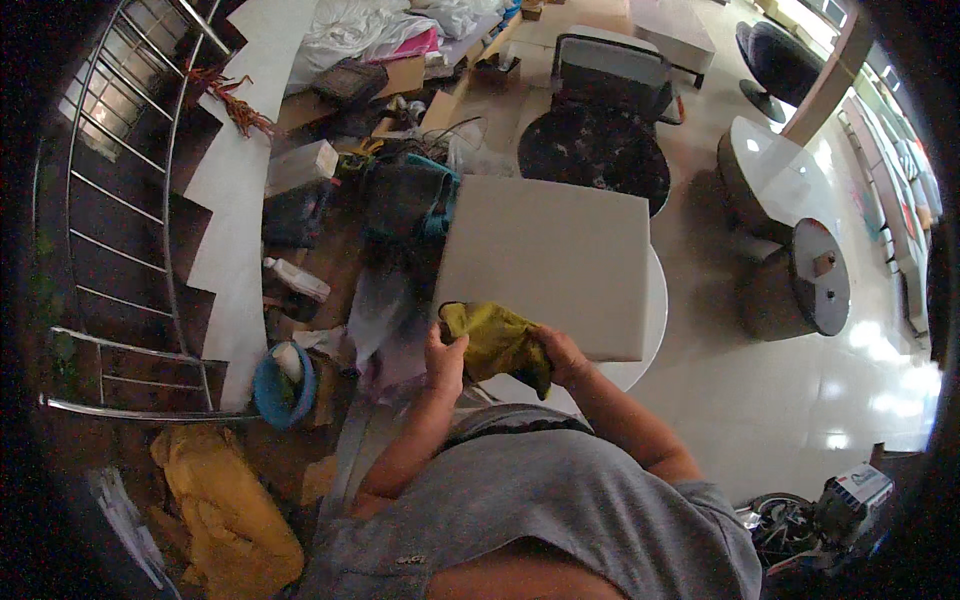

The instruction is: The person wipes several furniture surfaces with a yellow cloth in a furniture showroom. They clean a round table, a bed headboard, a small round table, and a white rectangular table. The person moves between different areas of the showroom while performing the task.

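Stretched between my two hands is a yellow-green cloth (495, 337) with dark edges. My left hand (447, 360) pinches its left end, thumb on top. At the right end my right hand (561, 354) grips a bunched corner, and a darker flap hangs below it. The cloth hangs over the near edge of a beige square cushion or padded block (547, 262). That block rests on a round white table (655, 315), whose rim shows at the right and in front of my body.
Left of the table, bags and boxes clutter the floor near a blue bucket (262, 390), a white bottle (298, 280) and a staircase with metal railing (169, 225). A dark round seat (592, 150) stands behind. Glass-topped tables (780, 172) stand to the right.
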Available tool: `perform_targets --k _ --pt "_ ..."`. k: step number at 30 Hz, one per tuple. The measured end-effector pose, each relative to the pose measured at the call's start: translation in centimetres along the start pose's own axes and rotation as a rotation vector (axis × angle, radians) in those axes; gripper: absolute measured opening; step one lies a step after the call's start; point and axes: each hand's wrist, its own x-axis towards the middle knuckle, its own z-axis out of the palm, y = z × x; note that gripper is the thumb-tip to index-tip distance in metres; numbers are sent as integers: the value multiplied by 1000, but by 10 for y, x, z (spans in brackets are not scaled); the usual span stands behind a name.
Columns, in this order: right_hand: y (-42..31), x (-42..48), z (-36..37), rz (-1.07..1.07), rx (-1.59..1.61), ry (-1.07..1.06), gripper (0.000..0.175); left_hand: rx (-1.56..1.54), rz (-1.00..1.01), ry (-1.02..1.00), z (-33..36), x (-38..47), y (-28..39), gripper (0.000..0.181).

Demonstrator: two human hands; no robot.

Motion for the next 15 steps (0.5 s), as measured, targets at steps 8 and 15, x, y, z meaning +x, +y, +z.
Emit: perform_targets --k 8,15 --pt "-1 -11 24 56 81 78 47 164 135 -104 1 -4 36 32" --pt "-52 -25 61 -498 -418 208 62 380 513 -672 16 -7 95 29"
